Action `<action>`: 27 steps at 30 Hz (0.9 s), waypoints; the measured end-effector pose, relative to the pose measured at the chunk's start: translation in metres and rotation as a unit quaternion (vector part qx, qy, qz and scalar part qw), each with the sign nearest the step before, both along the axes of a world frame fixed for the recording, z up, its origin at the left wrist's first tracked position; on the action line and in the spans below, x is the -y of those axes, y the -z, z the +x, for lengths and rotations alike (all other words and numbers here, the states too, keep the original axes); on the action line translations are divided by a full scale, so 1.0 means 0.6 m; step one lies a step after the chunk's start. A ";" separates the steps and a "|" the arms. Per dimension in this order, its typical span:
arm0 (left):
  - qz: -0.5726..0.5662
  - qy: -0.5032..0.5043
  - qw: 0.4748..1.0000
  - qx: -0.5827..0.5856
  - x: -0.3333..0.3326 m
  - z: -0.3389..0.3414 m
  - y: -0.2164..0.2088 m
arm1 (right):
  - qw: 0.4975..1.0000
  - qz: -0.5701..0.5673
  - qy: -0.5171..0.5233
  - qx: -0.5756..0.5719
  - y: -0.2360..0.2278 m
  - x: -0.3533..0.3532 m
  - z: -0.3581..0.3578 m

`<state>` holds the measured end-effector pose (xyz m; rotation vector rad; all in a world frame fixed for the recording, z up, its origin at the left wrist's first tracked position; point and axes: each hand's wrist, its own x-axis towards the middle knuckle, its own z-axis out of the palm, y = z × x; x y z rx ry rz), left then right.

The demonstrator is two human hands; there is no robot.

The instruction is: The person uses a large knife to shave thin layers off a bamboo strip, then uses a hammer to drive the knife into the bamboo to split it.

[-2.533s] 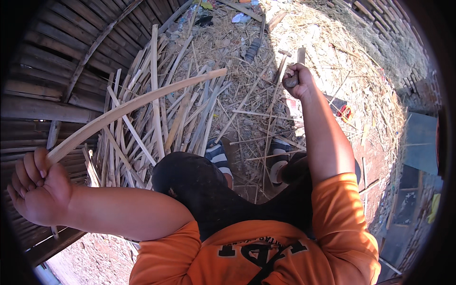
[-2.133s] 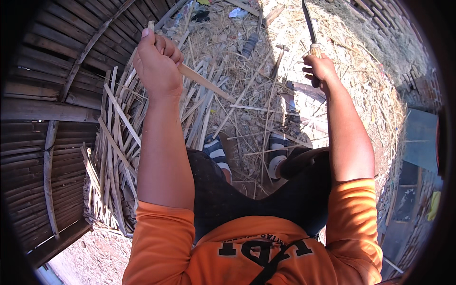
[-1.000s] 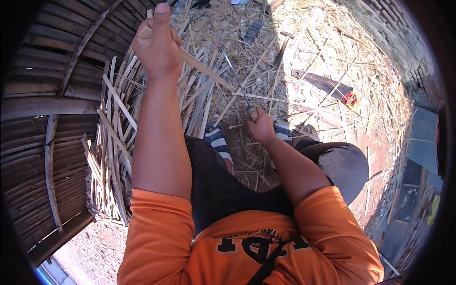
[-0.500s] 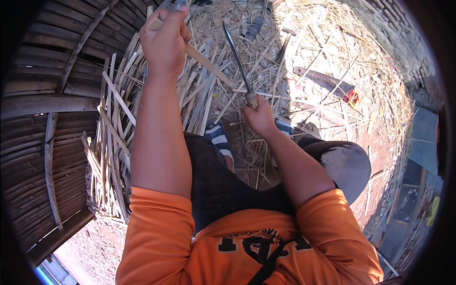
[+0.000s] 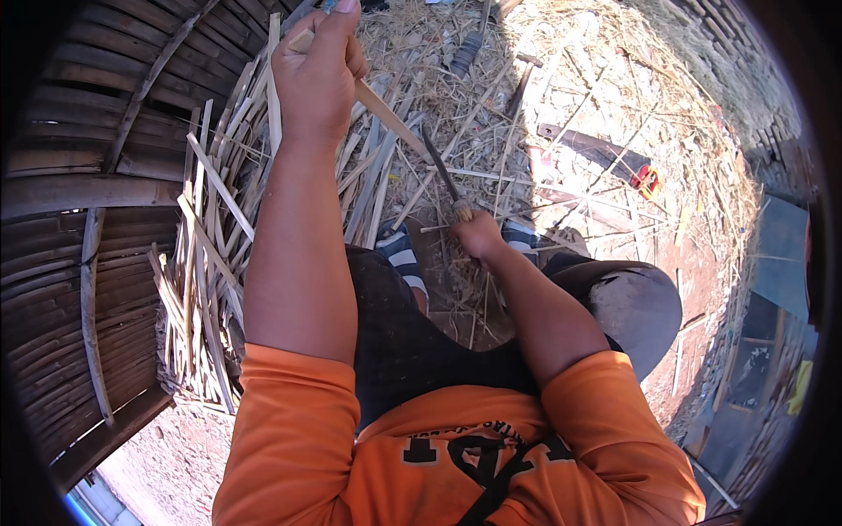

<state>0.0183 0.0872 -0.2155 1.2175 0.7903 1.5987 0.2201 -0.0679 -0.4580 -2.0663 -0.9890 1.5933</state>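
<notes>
The strip (image 5: pixel 392 116) slants from the left hand (image 5: pixel 317 83), which is closed around it, to the knife (image 5: pixel 443 173); whether its free end touches the blade cannot be determined. The right hand (image 5: pixel 478 235) grips the knife's handle. A hammer (image 5: pixel 521 86) and a saw (image 5: pixel 594 149) lie beyond on the littered floor (image 5: pixel 651 245). A pile (image 5: pixel 203 289) of strips lies leftward.

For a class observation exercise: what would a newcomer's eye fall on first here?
Probably the bright orange shirt along the lower edge. Above it, at centre, the right hand holds a dark-bladed knife, near a pale strip in the left hand, higher up. At left lies a pile of sticks; in the sun at right, a red-handled saw.
</notes>
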 end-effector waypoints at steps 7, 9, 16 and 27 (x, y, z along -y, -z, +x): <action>0.015 0.075 0.994 0.077 -0.016 -0.027 0.010 | 0.967 -0.054 0.098 -0.227 0.009 -0.009 -0.003; 0.010 0.065 0.995 0.080 -0.013 -0.015 0.006 | 0.977 0.006 0.072 -0.202 0.005 -0.026 0.000; -0.032 0.017 0.996 0.085 -0.020 -0.001 0.010 | 0.964 0.260 0.001 0.059 -0.074 -0.051 -0.037; -0.022 0.053 0.998 0.028 -0.012 0.016 0.008 | 0.992 -0.067 0.011 -0.106 0.051 -0.006 0.027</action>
